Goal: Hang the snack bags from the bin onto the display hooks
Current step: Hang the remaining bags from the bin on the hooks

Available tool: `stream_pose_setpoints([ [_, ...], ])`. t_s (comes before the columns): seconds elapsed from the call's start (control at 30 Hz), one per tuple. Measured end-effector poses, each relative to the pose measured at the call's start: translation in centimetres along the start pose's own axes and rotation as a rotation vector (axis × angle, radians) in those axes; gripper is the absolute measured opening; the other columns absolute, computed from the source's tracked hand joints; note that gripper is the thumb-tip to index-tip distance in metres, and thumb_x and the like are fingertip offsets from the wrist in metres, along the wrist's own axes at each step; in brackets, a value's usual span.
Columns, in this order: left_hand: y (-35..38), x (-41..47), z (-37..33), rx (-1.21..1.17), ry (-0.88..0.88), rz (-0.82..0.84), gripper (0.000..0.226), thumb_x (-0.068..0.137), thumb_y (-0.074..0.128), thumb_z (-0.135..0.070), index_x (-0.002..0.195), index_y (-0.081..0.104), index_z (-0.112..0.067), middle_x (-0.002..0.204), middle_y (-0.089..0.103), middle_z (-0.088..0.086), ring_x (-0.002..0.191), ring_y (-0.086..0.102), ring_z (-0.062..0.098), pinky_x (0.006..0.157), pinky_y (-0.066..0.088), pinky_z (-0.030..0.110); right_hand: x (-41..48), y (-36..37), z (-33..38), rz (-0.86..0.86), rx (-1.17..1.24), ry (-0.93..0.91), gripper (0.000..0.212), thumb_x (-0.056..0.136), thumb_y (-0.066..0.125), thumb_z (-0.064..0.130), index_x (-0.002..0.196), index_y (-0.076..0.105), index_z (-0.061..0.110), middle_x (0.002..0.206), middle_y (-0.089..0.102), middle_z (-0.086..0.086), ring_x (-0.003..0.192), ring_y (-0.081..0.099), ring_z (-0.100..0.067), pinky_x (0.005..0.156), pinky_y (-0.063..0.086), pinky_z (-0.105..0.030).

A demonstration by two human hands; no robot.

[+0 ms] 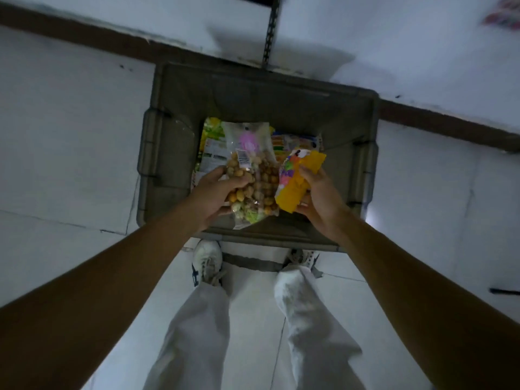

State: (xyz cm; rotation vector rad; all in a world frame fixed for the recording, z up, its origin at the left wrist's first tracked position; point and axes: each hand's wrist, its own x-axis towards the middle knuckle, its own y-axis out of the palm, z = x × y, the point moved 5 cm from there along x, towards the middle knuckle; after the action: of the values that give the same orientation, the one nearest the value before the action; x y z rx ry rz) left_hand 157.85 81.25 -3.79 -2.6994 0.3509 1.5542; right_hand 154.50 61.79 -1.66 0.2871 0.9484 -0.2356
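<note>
A grey plastic bin stands on the floor in front of my feet, with several snack bags lying in its bottom. My left hand grips a clear bag of round yellow-brown snacks, its thumb over the bag's front. My right hand holds a yellow and orange snack bag, fingers curled round its right edge. Both bags are held over the bin, side by side. More bags lie beneath them, partly hidden. No display hooks are in view.
A perforated metal upright rises behind the bin against a white wall. A dark skirting strip runs along the wall's foot. My white shoes stand close to the bin's near rim. A colourful bag shows at top right.
</note>
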Motion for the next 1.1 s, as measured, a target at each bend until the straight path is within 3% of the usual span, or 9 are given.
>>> stream_pose_setpoints([
  [0.07,1.0,-1.4,-1.6,-0.015,0.035,0.052,0.036,0.086,0.072,-0.023,0.12,0.061,-0.024,0.111,0.072,0.004,0.102,0.069,0.024,0.086,0.055,0.043,-1.8,0.3,0.8,-0.032,0.011,-0.029,0.016,0.104,0.045,0.032,0.12,0.047,0.035,0.136,0.056,-0.008,0.12,0.058,-0.028,0.106,0.045,-0.053],
  [0.17,2.4,-3.8,-4.0,-0.022,0.057,0.11,0.039,0.086,0.071,-0.017,0.123,0.059,-0.019,0.112,0.072,0.007,0.104,0.068,0.024,0.091,0.054,0.045,-4.8,0.3,2.0,-0.077,0.015,-0.099,0.035,0.1,0.05,0.039,0.134,0.046,0.03,0.135,0.058,-0.007,0.117,0.06,-0.026,0.104,0.047,-0.05],
  [0.33,5.1,-8.6,-7.7,0.075,0.069,0.223,0.04,0.085,0.072,-0.02,0.122,0.059,-0.02,0.115,0.07,0.008,0.109,0.066,0.026,0.092,0.053,0.046,-12.5,-0.7,5.2,0.004,-0.05,-0.225,0.05,0.078,0.063,0.053,0.122,0.047,0.037,0.126,0.058,0.003,0.109,0.063,-0.015,0.08,0.054,-0.028],
  [0.47,9.2,-13.1,-10.6,0.155,0.097,0.27,0.044,0.082,0.073,-0.022,0.123,0.057,-0.021,0.115,0.069,0.007,0.108,0.065,0.025,0.091,0.053,0.045,-17.8,-2.3,7.3,0.026,-0.073,-0.274,0.074,0.079,0.081,0.023,0.141,0.041,0.02,0.126,0.06,0.0,0.106,0.066,-0.013,0.074,0.056,-0.019],
  [0.6,14.9,-18.5,-13.9,0.242,0.158,0.352,0.062,0.063,0.082,-0.033,0.121,0.06,-0.025,0.117,0.069,0.008,0.106,0.066,0.026,0.091,0.052,0.047,-24.9,-6.0,10.3,-0.101,-0.096,-0.377,0.068,0.081,0.078,0.008,0.135,0.042,0.025,0.111,0.057,0.012,0.095,0.063,-0.002,0.065,0.051,-0.009],
  [0.73,21.5,-24.9,-16.0,0.277,0.2,0.474,0.068,0.058,0.085,-0.032,0.122,0.061,-0.024,0.119,0.068,0.01,0.111,0.064,0.03,0.096,0.05,0.054,-33.0,-11.1,12.6,-0.338,-0.123,-0.519,0.054,0.085,0.076,0.018,0.132,0.051,0.028,0.109,0.058,0.014,0.094,0.062,-0.007,0.061,0.051,-0.009],
  [0.83,26.6,-29.7,-17.1,0.259,0.238,0.571,0.061,0.064,0.086,-0.025,0.12,0.063,-0.02,0.119,0.068,0.012,0.116,0.061,0.034,0.099,0.047,0.056,-39.5,-15.0,13.8,-0.49,-0.097,-0.601,0.032,0.092,0.069,0.027,0.122,0.058,0.031,0.104,0.068,0.005,0.091,0.069,-0.013,0.072,0.059,-0.024],
  [0.93,31.6,-35.1,-18.2,0.299,0.281,0.65,0.055,0.068,0.082,-0.024,0.12,0.064,-0.02,0.12,0.068,0.012,0.116,0.061,0.034,0.101,0.044,0.058,-46.5,-19.0,14.7,-0.597,0.107,-0.653,0.021,0.099,0.057,0.033,0.11,0.065,0.017,0.089,0.073,-0.008,0.08,0.069,-0.021,0.076,0.06,-0.039],
  [1.1,39.0,-44.5,-20.1,0.442,0.388,0.828,0.056,0.077,0.078,-0.022,0.129,0.058,-0.019,0.124,0.066,0.013,0.116,0.062,0.032,0.099,0.048,0.054,-56.8,-24.9,15.9,-0.584,0.517,-0.676,0.027,0.099,0.054,0.038,0.106,0.069,0.018,0.104,0.075,-0.011,0.094,0.072,-0.024,0.079,0.06,-0.039],
])
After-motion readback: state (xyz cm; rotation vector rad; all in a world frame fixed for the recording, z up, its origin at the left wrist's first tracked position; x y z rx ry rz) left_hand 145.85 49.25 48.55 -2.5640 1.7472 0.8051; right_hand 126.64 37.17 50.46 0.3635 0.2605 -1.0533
